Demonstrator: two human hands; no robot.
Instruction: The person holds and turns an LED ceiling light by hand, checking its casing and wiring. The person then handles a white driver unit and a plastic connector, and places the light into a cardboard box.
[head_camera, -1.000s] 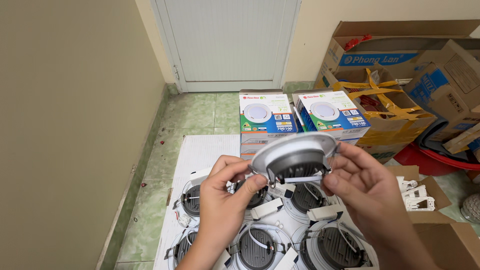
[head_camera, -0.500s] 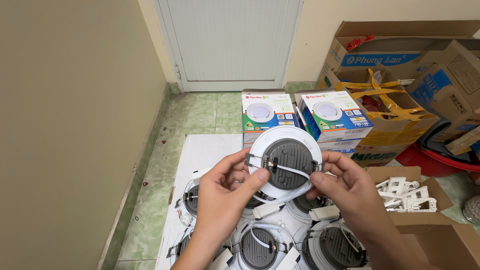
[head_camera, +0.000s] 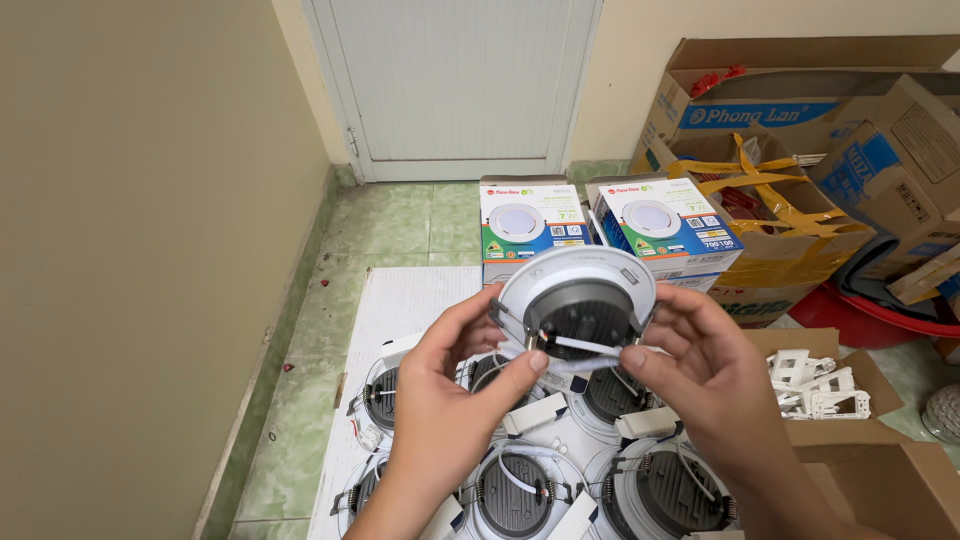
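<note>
You've got the downlight (head_camera: 578, 300) up in both hands, above the white board (head_camera: 400, 310), its dark ribbed back turned toward you and the white rim tipped away. Your left hand (head_camera: 445, 400) grips the left edge, thumb tip pressed against the white lead (head_camera: 575, 345) that crosses the back. Your right hand (head_camera: 700, 375) holds the right edge, thumb and forefinger pinching the other end of that lead. Below your hands, more lamps (head_camera: 515, 495) lie back-up in rows on the board, small white driver blocks (head_camera: 535, 415) between them. Two printed boxes (head_camera: 600, 225) stand just beyond the lamp, near the door (head_camera: 455, 80). Right of you, a carton holds white plastic clips (head_camera: 815, 385).
</note>
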